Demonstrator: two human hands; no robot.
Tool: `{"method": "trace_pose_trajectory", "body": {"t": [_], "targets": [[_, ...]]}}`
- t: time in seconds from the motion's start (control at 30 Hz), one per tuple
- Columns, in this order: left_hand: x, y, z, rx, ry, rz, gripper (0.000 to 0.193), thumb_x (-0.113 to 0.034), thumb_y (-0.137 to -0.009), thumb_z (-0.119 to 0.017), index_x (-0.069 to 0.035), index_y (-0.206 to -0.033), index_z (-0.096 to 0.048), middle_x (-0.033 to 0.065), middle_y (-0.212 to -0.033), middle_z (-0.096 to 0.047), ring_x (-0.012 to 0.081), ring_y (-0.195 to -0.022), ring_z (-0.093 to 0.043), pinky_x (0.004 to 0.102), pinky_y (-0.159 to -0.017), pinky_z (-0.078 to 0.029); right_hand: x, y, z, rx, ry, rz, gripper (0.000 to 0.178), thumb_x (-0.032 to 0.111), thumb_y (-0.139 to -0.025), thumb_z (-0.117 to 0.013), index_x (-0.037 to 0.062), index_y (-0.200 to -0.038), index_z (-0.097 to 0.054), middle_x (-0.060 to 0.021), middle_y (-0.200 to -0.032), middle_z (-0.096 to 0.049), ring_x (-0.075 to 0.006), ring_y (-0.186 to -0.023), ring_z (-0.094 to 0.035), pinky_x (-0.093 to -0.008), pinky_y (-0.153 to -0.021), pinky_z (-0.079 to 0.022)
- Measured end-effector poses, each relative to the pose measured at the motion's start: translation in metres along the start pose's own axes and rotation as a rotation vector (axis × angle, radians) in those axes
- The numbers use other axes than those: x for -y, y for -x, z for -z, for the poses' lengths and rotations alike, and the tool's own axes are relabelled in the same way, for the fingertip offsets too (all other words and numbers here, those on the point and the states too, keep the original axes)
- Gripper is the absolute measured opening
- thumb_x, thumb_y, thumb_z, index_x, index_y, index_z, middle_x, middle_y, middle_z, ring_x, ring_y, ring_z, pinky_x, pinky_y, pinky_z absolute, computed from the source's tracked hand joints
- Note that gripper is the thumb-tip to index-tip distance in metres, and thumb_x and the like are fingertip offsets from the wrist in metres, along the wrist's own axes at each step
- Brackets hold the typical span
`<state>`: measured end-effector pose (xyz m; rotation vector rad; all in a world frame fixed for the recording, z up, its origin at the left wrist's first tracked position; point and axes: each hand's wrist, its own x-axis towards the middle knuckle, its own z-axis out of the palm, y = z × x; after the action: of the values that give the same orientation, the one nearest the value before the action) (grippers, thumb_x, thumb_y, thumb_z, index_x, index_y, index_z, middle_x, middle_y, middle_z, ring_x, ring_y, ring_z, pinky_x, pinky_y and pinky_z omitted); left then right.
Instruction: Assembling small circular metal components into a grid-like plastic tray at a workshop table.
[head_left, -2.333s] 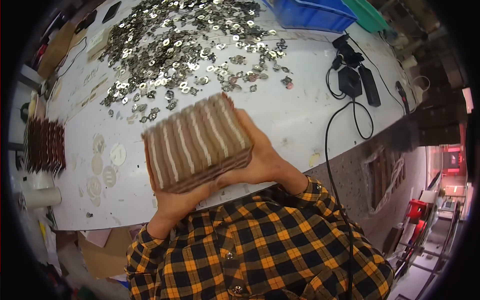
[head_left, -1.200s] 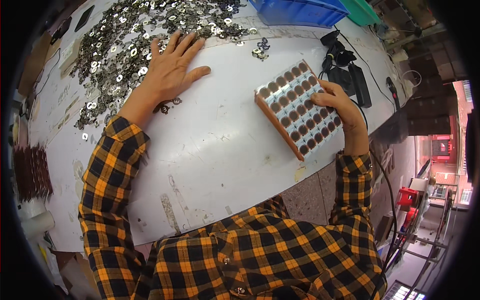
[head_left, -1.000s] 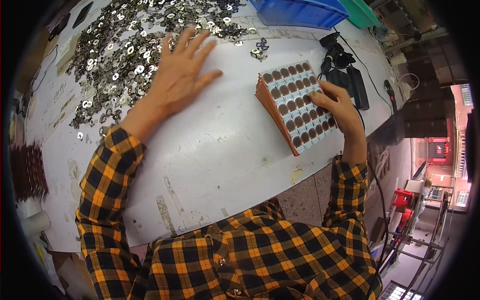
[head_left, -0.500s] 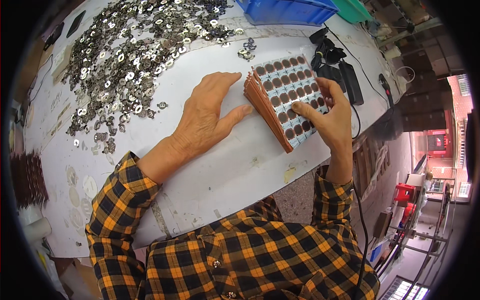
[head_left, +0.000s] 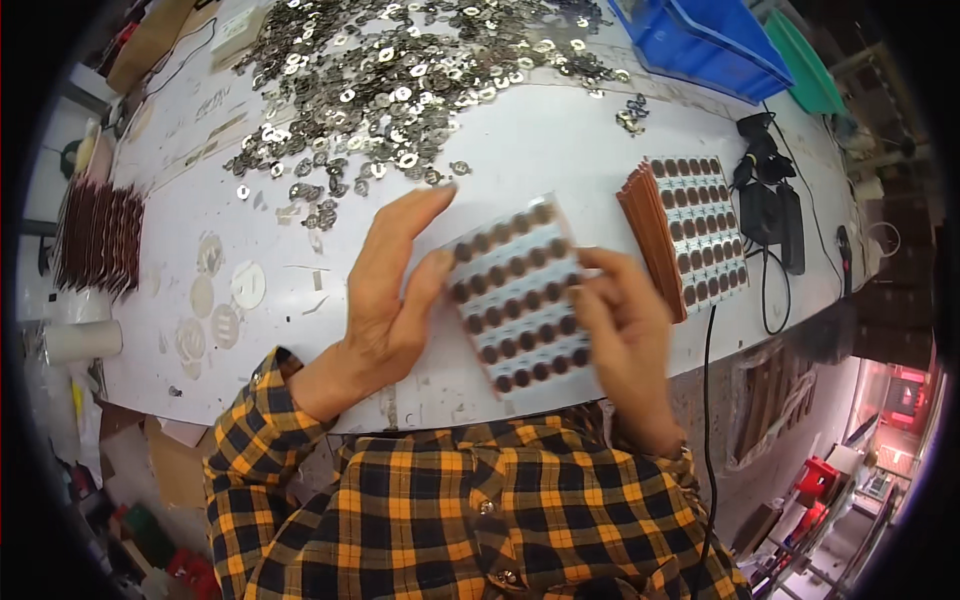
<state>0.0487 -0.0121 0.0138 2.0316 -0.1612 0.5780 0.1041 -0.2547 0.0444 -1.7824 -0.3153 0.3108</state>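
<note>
My right hand (head_left: 632, 335) pinches the right edge of a pale circuit-board panel (head_left: 517, 290) with rows of round dark discs, held tilted over the white table. At the panel's upper left corner is my left hand (head_left: 385, 295), its fingers stretched out and apart. Its thumb is at the panel's edge; whether it touches, I cannot tell. To the right lies a fanned stack of similar panels (head_left: 708, 232) with reddish-brown edges. A big heap of small metal parts (head_left: 400, 95) with round centres spreads across the far side of the table.
A blue bin (head_left: 705, 50) and a green bin (head_left: 805, 65) stand at the far right. Black adapters and cables (head_left: 770, 215) lie beyond the stack. More brown-edged panels (head_left: 98, 240) stand in a row at the left edge, near a white roll (head_left: 85, 342). A few metal parts (head_left: 632, 113) lie apart.
My right hand has come away from the stack and brought one panel left and nearer to me. My left hand is now beside that panel. The view has shifted left.
</note>
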Motion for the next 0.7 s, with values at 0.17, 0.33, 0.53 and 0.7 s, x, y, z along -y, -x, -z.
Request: {"method": "trace_pose_trajectory", "body": {"t": [0.17,0.33,0.53,0.7], "targets": [[-0.001,0.039,0.021,0.056,-0.002,0.194,0.058,-0.018,-0.09,-0.079,0.002,-0.14,-0.059,0.0247,-0.14,-0.059,0.0391,-0.131,-0.056,0.0464,-0.112,-0.043,-0.012,-0.021,-0.017,0.071,0.503,0.323,0.024,-0.003,-0.096,-0.068,-0.0031,-0.12,-0.068,-0.0052,-0.089,-0.066,-0.0094,-0.073,-0.061,-0.0233,-0.067,-0.048],[-0.012,0.034,0.018,0.375,-0.341,-0.116,0.074,-0.048,-0.087,-0.08,-0.01,-0.146,-0.058,0.0206,-0.156,-0.049,0.0445,-0.147,-0.044,0.069,-0.119,-0.026,0.082,-0.002,-0.012,0.234,0.245,0.49,0.02,0.001,-0.094,-0.072,0.0013,-0.113,-0.069,-0.0075,-0.096,-0.069,-0.0226,-0.081,-0.068,-0.0337,-0.064,-0.052],[-0.001,0.033,0.012,0.484,-0.418,-0.099,0.068,-0.042,-0.084,-0.077,-0.009,-0.142,-0.064,0.022,-0.155,-0.051,0.0458,-0.148,-0.042,0.0714,-0.121,-0.017,0.093,0.044,-0.005,0.047,0.41,0.794,0.028,0.007,-0.085,-0.077,0.0093,-0.111,-0.067,-0.013,-0.107,-0.067,-0.0268,-0.072,-0.062,-0.0378,-0.059,-0.053],[-0.004,0.025,0.015,0.458,-0.4,-0.098,0.064,-0.036,-0.078,-0.079,-0.007,-0.134,-0.068,0.022,-0.151,-0.055,0.0452,-0.147,-0.043,0.0706,-0.122,-0.018,0.04,0.006,0.034,-0.323,1.132,1.017,0.061,0.018,-0.076,-0.086,0.011,-0.132,-0.063,-0.0215,-0.134,-0.059,-0.0409,-0.111,-0.061,-0.0513,-0.091,-0.053]]}}
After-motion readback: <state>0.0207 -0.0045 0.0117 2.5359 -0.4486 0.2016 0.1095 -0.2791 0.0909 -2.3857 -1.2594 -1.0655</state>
